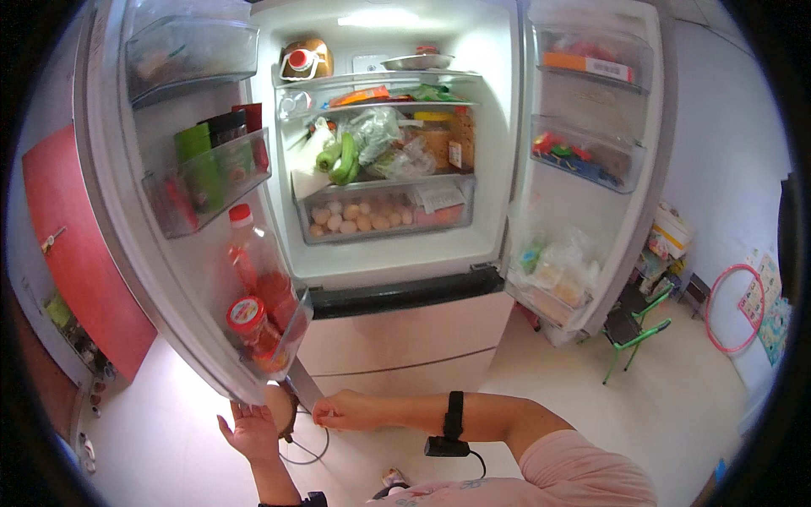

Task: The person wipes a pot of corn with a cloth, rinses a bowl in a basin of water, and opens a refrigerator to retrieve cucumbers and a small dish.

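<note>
My left hand (pixel 252 432) is palm up with its fingers apart, and its fingertips meet the bottom edge of the refrigerator's left door (pixel 184 304). To its right, my right hand (pixel 339 410) has loosely curled fingers, in front of the lower drawers; whether it holds anything is unclear. Both refrigerator doors stand wide apart. Inside, a clear drawer (pixel 388 236) holds eggs (pixel 355 217). Above it lie green vegetables (pixel 344 158) and plastic bags (pixel 376 130). The left door's lowest shelf carries a red-capped bottle (pixel 250 237) and a red-lidded jar (pixel 247 315).
The right door (pixel 586 209) reaches out with packed shelves. Beyond it are a green-framed folding chair (pixel 637 336) and a pink hoop (pixel 709 317) by the wall. A red door (pixel 79 253) is at the left. A cable (pixel 326 447) lies on the floor near my hands.
</note>
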